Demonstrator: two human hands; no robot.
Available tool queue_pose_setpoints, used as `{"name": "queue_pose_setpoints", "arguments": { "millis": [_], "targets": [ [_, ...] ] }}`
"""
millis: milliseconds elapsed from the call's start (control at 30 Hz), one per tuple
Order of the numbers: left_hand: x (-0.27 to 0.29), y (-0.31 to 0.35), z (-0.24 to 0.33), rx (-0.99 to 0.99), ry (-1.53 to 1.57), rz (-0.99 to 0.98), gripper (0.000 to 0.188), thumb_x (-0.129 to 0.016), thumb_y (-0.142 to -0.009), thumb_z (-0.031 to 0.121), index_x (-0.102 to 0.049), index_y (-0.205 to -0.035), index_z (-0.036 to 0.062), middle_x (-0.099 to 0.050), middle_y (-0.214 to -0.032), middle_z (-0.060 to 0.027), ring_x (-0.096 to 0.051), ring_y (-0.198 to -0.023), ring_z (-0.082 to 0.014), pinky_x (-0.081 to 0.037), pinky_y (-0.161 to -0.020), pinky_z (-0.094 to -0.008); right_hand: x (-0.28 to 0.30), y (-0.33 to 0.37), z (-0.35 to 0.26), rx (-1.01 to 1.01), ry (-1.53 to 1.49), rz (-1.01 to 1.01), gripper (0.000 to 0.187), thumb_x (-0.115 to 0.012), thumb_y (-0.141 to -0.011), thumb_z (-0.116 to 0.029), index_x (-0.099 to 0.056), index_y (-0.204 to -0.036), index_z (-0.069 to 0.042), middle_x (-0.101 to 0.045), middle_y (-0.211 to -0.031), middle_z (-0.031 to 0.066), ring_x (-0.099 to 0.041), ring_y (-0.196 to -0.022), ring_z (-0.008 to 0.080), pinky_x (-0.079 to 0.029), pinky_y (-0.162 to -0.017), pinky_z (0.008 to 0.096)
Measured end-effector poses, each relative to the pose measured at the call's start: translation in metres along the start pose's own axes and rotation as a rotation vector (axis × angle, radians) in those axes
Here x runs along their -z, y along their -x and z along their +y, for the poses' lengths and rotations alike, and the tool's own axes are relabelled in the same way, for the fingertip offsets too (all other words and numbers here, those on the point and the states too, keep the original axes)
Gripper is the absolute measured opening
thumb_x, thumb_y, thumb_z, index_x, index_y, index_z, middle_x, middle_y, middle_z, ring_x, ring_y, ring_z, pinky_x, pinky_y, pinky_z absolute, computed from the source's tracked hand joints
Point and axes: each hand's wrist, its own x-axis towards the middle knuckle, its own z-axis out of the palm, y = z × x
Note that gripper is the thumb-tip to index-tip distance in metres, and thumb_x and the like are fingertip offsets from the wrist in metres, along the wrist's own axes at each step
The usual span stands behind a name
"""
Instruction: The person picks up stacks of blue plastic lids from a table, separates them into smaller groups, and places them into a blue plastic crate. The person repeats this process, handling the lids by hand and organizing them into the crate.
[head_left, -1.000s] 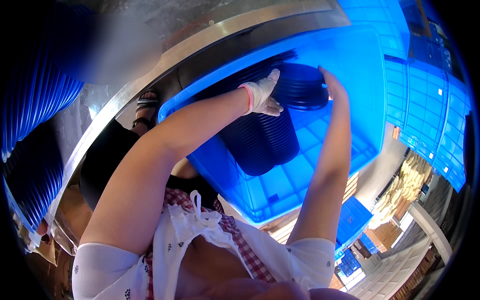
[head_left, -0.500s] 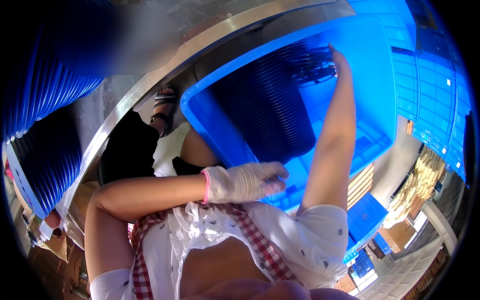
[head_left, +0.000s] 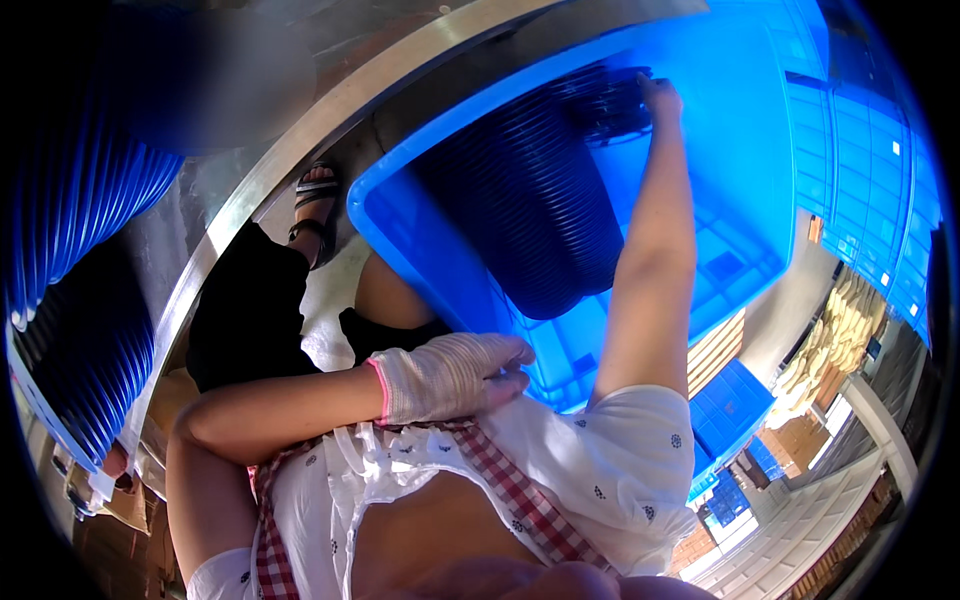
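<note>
Inside a large blue plastic bin (head_left: 745, 140) lie rows of thin, dark, ribbed round pieces (head_left: 545, 200), like rings or discs, packed side by side. At the far end, a looser bunch of dark rings (head_left: 608, 105) tilts away from the rows. My right hand (head_left: 660, 97), bare, reaches into the bin with its fingers bent over the outer edge of that bunch; the fingertips are partly hidden. My left hand (head_left: 455, 375), in a whitish knit glove with a pink cuff, hovers before my chest by the bin's near edge. Its fingers are loosely bent and apart, with nothing visible in them.
A curved metal table edge (head_left: 235, 205) runs along the bin's left side. Beyond it stand stacked blue ribbed discs (head_left: 85, 200). Blue crates (head_left: 865, 190) rise at the right, and a blue box (head_left: 735, 405) sits lower right. A sandalled foot (head_left: 315, 215) shows beneath the table.
My right hand has moved left and slightly away, its fingers now bent over the loose rings, which sit closer to the packed rows. My gloved left hand has drawn back left.
</note>
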Motion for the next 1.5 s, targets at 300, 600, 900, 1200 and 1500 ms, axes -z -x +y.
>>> {"name": "queue_pose_setpoints", "arguments": {
  "millis": [300, 600, 900, 1200, 1500],
  "targets": [
    [0.007, 0.0, 0.0, 0.038, -0.079, 0.001, 0.036, -0.059, -0.092, 0.017, -0.055, -0.124, 0.0, -0.064, -0.112, -0.0196, -0.064, -0.104, -0.0313, -0.051, -0.092, -0.0353, -0.017, 0.01, 0.012, 0.104, -0.115, 0.154, 0.069, -0.053, -0.083, -0.067, -0.053, -0.135, -0.022, -0.053, -0.136, 0.0201, -0.047, -0.129, 0.0363, -0.038, -0.106, 0.0501],
    [0.003, -0.001, -0.005, 0.008, -0.105, 0.024, 0.033, -0.057, -0.094, 0.026, -0.056, -0.117, 0.0021, -0.064, -0.111, -0.0192, -0.063, -0.102, -0.0342, -0.051, -0.087, -0.0412, 0.031, 0.066, -0.011, 0.067, -0.132, -0.016, 0.053, -0.052, -0.086, -0.062, -0.061, -0.126, -0.029, -0.056, -0.134, 0.0157, -0.054, -0.122, 0.0358, -0.044, -0.099, 0.0483],
    [0.007, 0.004, 0.0, 0.017, -0.142, 0.049, 0.034, -0.061, -0.091, 0.016, -0.056, -0.121, 0.0017, -0.065, -0.107, -0.0177, -0.065, -0.1, -0.0289, -0.051, -0.089, -0.0365, -0.015, 0.049, -0.022, 0.1, -0.334, 0.061, 0.048, -0.052, -0.088, -0.038, -0.056, -0.131, -0.018, -0.065, -0.114, 0.0255, -0.063, -0.108, 0.0372, -0.048, -0.096, 0.0422],
    [0.008, 0.004, -0.003, 0.046, -0.138, 0.0, 0.035, -0.061, -0.09, 0.015, -0.056, -0.121, 0.0011, -0.064, -0.104, -0.0172, -0.064, -0.097, -0.029, -0.05, -0.088, -0.0359, -0.013, 0.048, -0.027, -0.049, -0.182, 0.148, 0.048, -0.05, -0.086, -0.035, -0.056, -0.127, -0.01, -0.062, -0.123, 0.0218, -0.06, -0.113, 0.0385, -0.048, -0.095, 0.0469],
    [0.01, 0.006, 0.003, 0.057, -0.18, 0.024, 0.035, -0.063, -0.089, 0.014, -0.056, -0.122, 0.0014, -0.063, -0.102, -0.0167, -0.063, -0.096, -0.029, -0.05, -0.086, -0.0362, -0.004, 0.055, -0.029, 0.029, -0.243, 0.189, 0.045, -0.056, -0.084, -0.035, -0.059, -0.117, -0.005, -0.063, -0.118, 0.0245, -0.06, -0.111, 0.0398, -0.049, -0.094, 0.0471]
  ]
}}
